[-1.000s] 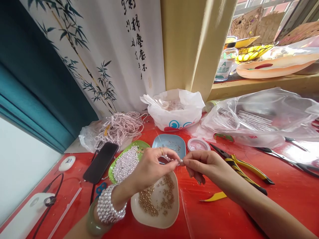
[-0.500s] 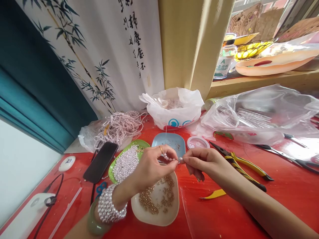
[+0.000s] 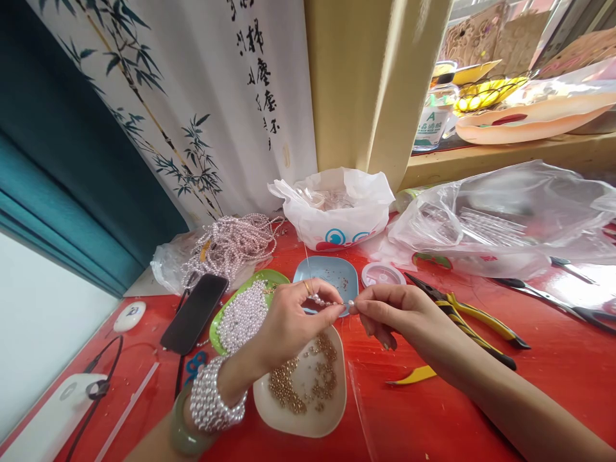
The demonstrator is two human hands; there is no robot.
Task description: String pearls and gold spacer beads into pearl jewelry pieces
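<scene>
My left hand is closed in a pinch on a short beaded strand. A fine clear thread rises from that hand in front of the white bag. Just to its right, my right hand pinches a white pearl bead between thumb and fingertips. A thin dark line, maybe a needle or the thread, spans the small gap between the fingertips. Both hands are above a cream dish of gold beads and the near edge of a blue dish with tiny pieces in it.
At the left are a green tray of pearl beads, a phone and a pile of pearl strands. Pliers, yellow tweezers and scissors lie at the right. Plastic bags stand behind.
My two hands' fingertips have drawn slightly apart, leaving a wider gap between them. The thread above my left hand has swung to the left.
</scene>
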